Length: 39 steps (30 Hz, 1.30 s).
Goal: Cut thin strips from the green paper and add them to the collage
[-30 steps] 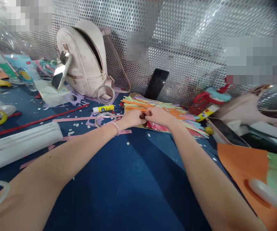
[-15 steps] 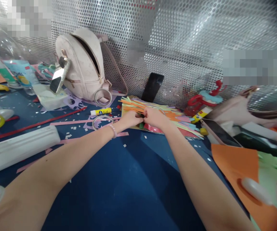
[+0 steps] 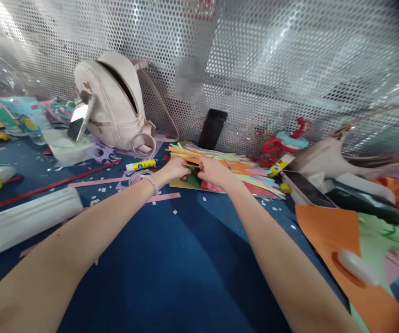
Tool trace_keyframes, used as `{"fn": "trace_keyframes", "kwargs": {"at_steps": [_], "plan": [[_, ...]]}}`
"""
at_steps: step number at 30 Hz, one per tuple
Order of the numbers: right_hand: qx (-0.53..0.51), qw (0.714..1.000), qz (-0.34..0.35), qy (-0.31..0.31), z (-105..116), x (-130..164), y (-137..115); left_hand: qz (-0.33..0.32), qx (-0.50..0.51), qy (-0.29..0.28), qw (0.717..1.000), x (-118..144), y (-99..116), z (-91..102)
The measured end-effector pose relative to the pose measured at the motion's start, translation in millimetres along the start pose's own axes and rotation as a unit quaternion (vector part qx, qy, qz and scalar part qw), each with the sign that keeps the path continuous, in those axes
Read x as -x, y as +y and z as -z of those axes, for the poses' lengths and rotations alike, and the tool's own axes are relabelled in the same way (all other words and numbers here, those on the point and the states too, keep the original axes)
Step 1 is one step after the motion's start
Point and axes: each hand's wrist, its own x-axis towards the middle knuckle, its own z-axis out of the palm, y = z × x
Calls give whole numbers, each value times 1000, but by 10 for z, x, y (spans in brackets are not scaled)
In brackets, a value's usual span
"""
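Note:
Both my arms reach far forward over the blue table [image 3: 185, 259]. My left hand [image 3: 173, 169] and my right hand [image 3: 211, 170] meet at the near edge of a pile of coloured paper strips [image 3: 241, 171]. Between their fingertips they pinch an orange paper strip [image 3: 189, 164]. Red and green paper lies just under the hands. A bead bracelet sits on my left wrist [image 3: 151, 184].
A pink backpack [image 3: 111, 106] leans on the perforated metal wall [image 3: 254, 69], a dark phone [image 3: 212, 129] beside it. A glue stick [image 3: 140, 164], a ring [image 3: 137, 176], a white roll [image 3: 26, 222], orange paper [image 3: 327, 231] and a second phone [image 3: 301, 187] lie around.
The view has dropped and shifted a little, so everything sits lower and more to the left. My hands stay together at the strip pile, now pinching an orange strip.

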Motion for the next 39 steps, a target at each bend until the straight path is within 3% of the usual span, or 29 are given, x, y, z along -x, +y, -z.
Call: {"fn": "trace_keyframes", "kwargs": {"at_steps": [9, 16, 21, 25, 32, 39], "plan": [[10, 999, -29, 34, 43, 27, -7, 41, 37, 47, 997, 47, 13, 517], [8, 998, -39, 45, 106, 85, -45, 87, 43, 66, 993, 74, -48, 748], [2, 998, -33, 56, 131, 114, -97, 101, 29, 82, 991, 98, -48, 820], [-6, 998, -15, 53, 121, 118, -163, 119, 3, 80, 990, 85, -73, 769], [-6, 999, -18, 32, -57, 130, -377, 126, -92, 67, 986, 106, -105, 689], [-4, 995, -88, 44, -236, 108, -499, 94, -186, 100, 973, 165, 25, 938]]}}
